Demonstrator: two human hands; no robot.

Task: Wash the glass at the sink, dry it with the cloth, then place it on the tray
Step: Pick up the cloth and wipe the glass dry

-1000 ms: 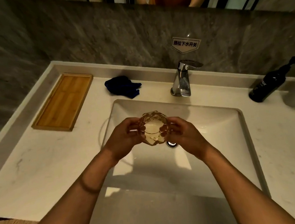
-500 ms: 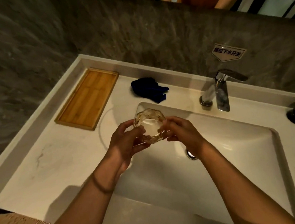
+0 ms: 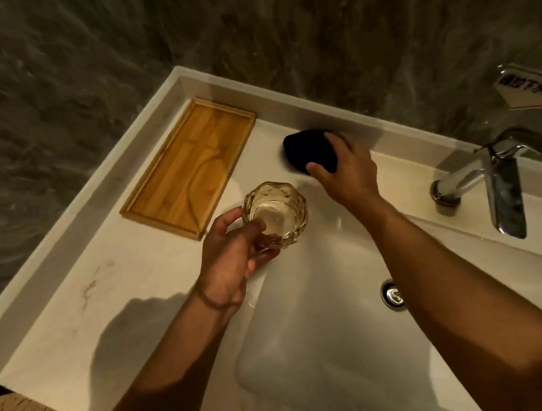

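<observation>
My left hand [image 3: 231,258] holds a faceted clear glass [image 3: 276,215] upright above the sink's far left corner. My right hand [image 3: 347,168] lies on the dark blue cloth [image 3: 307,151], which sits on the counter behind the sink, thumb and fingers curled around its near edge. The wooden tray [image 3: 190,167] rests on the counter to the left of the glass, with nothing on it. The white sink basin [image 3: 329,328] is below both arms.
A chrome faucet [image 3: 495,181] stands at the right behind the basin, with a small sign [image 3: 532,89] on the stone wall above it. The drain [image 3: 393,294] shows in the basin. The white counter [image 3: 103,294] extends left to a raised rim.
My right hand has let go of the glass and reached back to the cloth. The left hand alone now holds the glass, carried left. The view has swung left.
</observation>
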